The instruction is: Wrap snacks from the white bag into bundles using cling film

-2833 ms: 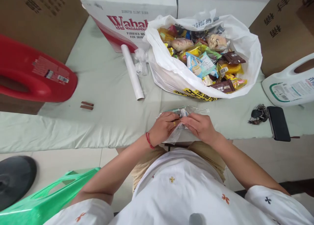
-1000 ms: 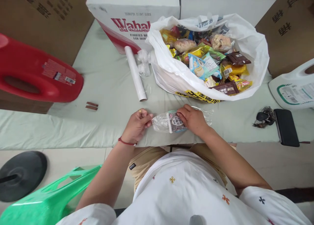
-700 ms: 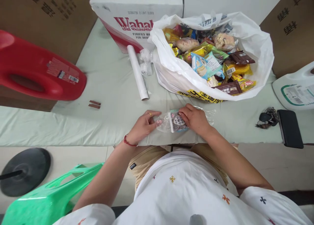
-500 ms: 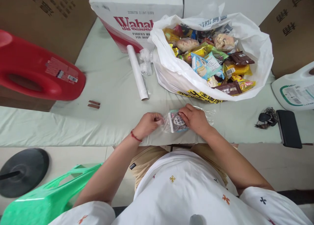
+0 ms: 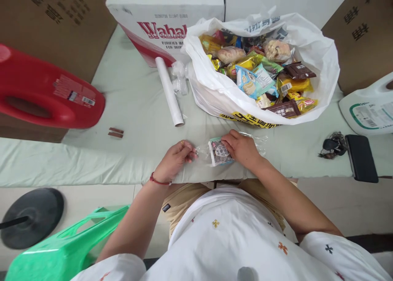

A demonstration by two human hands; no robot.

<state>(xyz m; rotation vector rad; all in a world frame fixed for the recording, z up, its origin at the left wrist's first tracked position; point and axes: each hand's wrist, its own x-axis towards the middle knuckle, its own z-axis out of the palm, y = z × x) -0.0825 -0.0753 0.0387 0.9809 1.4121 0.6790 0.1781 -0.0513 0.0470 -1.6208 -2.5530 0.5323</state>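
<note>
A small snack packet (image 5: 216, 152) with a white label and pale blue edging lies near the table's front edge, with a sheet of thin clear plastic (image 5: 203, 153) around it. Whether the plastic is a bag or a loose film, I cannot tell. My right hand (image 5: 243, 151) presses its closed fingers onto the packet's right side, and more of the plastic shows beyond that hand. To the left, my left hand (image 5: 177, 157), with a red cord on its wrist, pinches the plastic's left end. The plastic stretches between the packet and those fingertips.
Behind the hands stands a white plastic bag (image 5: 211, 103) full of wrapped snacks. Left of it lie a white roll (image 5: 169, 92) and crumpled clear plastic (image 5: 179, 78). A red jug (image 5: 82, 95) and two brown strips (image 5: 116, 132) are left; keys (image 5: 333, 145) and a phone (image 5: 361, 158) are right.
My left hand has moved left, away from the packet, drawing the clear plastic out longer. My right hand stays on the packet. The whole view has shifted slightly.
</note>
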